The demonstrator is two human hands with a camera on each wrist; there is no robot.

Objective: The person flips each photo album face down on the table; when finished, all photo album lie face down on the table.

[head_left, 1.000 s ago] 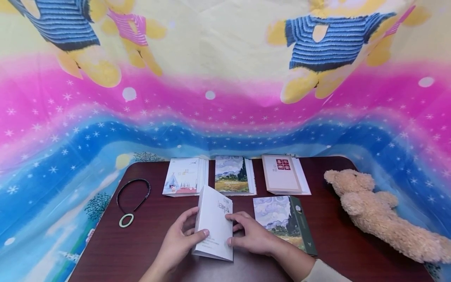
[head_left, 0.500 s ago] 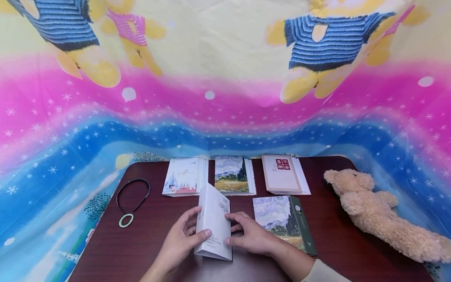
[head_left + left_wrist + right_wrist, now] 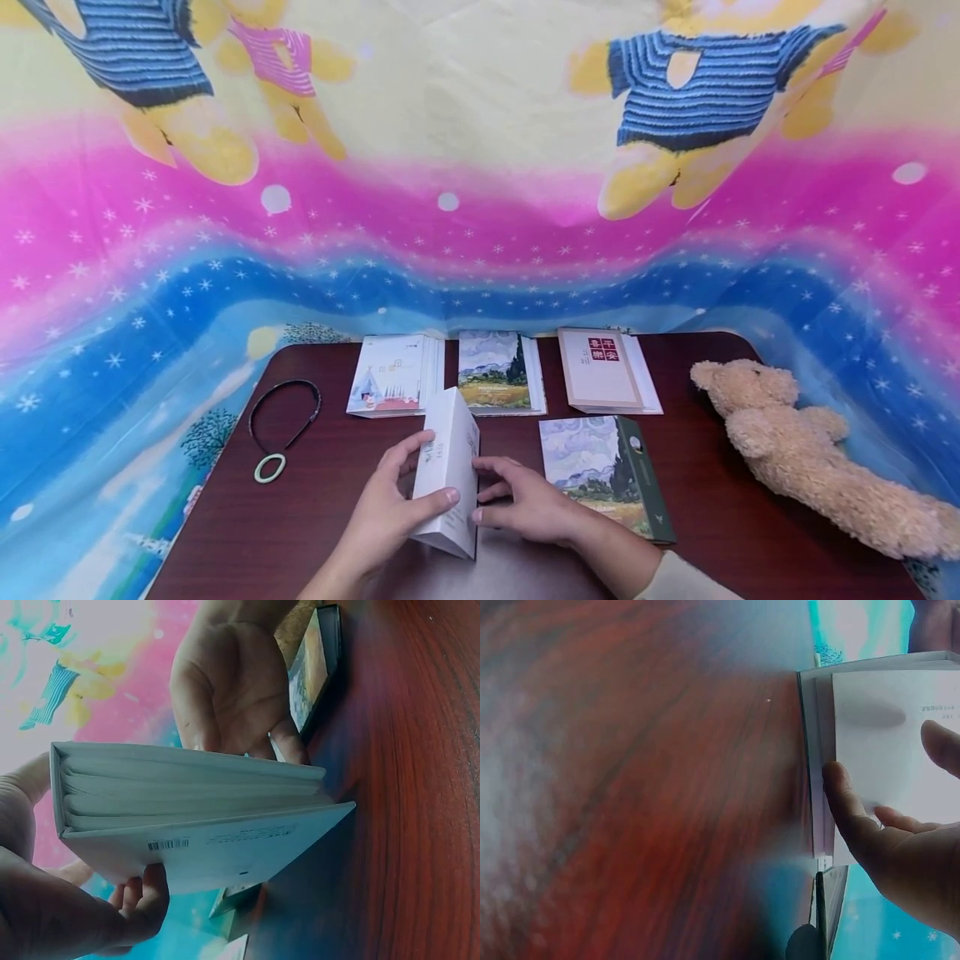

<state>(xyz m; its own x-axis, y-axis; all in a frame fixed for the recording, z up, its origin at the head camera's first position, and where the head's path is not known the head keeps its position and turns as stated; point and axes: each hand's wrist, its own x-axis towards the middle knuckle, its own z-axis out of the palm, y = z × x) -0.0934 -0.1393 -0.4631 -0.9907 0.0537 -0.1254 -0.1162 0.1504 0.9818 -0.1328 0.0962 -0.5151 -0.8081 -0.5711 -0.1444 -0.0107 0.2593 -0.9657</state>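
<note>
A white hardcover photo album [image 3: 438,483] stands slightly parted over the table, its spine turned up and left in the head view. My left hand [image 3: 397,500] grips it at the spine. The thumb lies across the near part, while several left fingers [image 3: 142,907] press the back cover beside a barcode. Between the covers, thick pages [image 3: 150,787] show in the left wrist view. My right hand [image 3: 528,500] touches the front cover, thumb and fingertips apart. One right fingertip [image 3: 835,776] sits right at the cover's edge in the right wrist view.
Behind stand three albums: one with a tent drawing [image 3: 386,379], one with a landscape [image 3: 491,375], one with red characters [image 3: 600,375]. A painted box-like album [image 3: 588,467] lies right. A headband [image 3: 258,408] and pale green ring [image 3: 269,468] lie left, a teddy bear [image 3: 795,458] far right.
The white album has turned, so its front cover looks narrower and its spine shows more. My right hand has shifted slightly left with it; the other things have stayed put.
</note>
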